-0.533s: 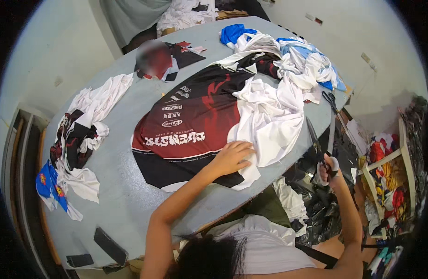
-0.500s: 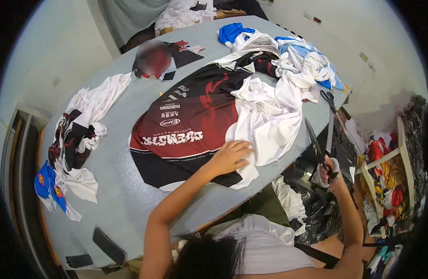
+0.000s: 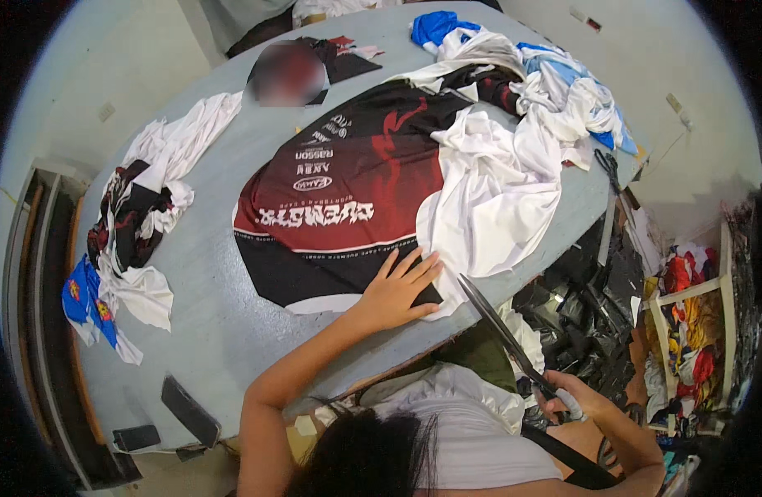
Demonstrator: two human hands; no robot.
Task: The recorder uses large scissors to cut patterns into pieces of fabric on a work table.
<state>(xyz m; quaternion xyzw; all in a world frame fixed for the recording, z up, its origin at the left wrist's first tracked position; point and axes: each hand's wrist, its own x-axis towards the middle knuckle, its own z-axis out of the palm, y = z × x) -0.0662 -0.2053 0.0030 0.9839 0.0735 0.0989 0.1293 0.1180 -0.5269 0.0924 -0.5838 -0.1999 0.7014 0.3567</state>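
Note:
My left hand (image 3: 395,290) lies flat with fingers spread on the near edge of a black and maroon printed jersey panel (image 3: 397,199). White fabric (image 3: 488,215) bunches against the panel's right side, partly over it. My right hand (image 3: 569,396) grips a pair of large dark scissors (image 3: 507,338) by the handles, just off the table's near edge. The blades point up and left, their tips at the white cloth to the right of my left hand. Whether the tips touch the cloth I cannot tell.
On the grey table (image 3: 207,331) lie a blue and white cloth heap (image 3: 563,91) at far right, mixed cloth (image 3: 137,219) at left, and dark slabs (image 3: 190,410) near left. Smaller black scissors (image 3: 606,170) rest by the right edge. Black plastic bags (image 3: 579,290) and a cloth-filled rack (image 3: 687,323) stand right.
My right hand has brought the scissors down and left, from beside the table to the cloth's near edge. My left hand has shifted slightly left on the panel, its fingers more spread. The view has tilted.

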